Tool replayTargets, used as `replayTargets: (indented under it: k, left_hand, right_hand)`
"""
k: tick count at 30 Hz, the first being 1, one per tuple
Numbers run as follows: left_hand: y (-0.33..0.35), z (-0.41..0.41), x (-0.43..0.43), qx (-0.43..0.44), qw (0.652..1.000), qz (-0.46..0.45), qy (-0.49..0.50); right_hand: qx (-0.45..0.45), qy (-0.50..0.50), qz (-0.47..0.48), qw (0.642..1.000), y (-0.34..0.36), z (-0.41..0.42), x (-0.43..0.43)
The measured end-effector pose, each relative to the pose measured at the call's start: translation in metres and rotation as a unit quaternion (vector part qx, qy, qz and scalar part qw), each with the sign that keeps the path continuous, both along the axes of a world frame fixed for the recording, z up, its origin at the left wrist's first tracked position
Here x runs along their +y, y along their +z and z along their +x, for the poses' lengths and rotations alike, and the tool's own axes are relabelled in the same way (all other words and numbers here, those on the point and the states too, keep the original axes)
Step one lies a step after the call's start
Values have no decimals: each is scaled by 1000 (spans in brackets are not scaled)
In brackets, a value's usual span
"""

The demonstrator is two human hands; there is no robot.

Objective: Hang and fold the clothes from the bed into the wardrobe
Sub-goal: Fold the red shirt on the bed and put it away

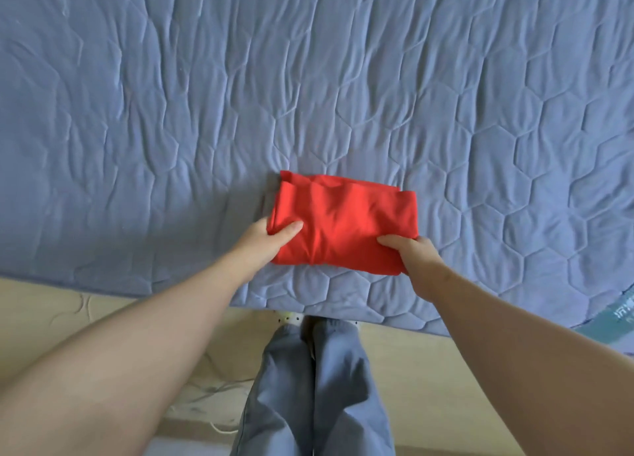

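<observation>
A red garment [343,220], folded into a small thick rectangle, lies on the blue quilted bed cover [308,78] close to the bed's near edge. My left hand [266,241] holds its left side, thumb on top and fingers tucked beneath the fabric. My right hand [411,253] grips the near right corner, thumb on top and fingers under the fold. The wardrobe is out of view.
The bed fills most of the view, its cover wrinkled and bare apart from the garment. The near bed edge [308,309] runs across the lower part. My legs in blue-grey trousers [315,387] stand against it on a light floor, with a white cable [212,387] to the left.
</observation>
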State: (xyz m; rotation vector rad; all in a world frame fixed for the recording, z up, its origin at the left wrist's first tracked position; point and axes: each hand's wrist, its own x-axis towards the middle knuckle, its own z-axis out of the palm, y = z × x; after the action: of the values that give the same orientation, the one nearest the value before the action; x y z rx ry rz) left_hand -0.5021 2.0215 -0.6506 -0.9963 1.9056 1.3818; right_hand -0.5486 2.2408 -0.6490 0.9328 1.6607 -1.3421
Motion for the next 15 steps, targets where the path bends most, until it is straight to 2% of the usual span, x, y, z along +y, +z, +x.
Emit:
replayTargets:
  k: [4,7,10,12,15]
  left_hand:
    - [-6,-2,5,65,997,-38,-10]
    - [-1,-12,3,135,987,-76,44]
    - [2,-24,5,180,977,-83,83]
    - [1,-28,8,181,977,-87,67]
    - [-14,-29,11,133,980,-146,-6]
  right_hand:
    - [60,29,32,997,-4,6,-1]
    - [152,75,59,984,2,-3,-5]
    - [206,47,49,976,9,-14,-8]
    - [210,55,53,975,8,-17,-9]
    - [147,135,113,973,-3,-13,-6]
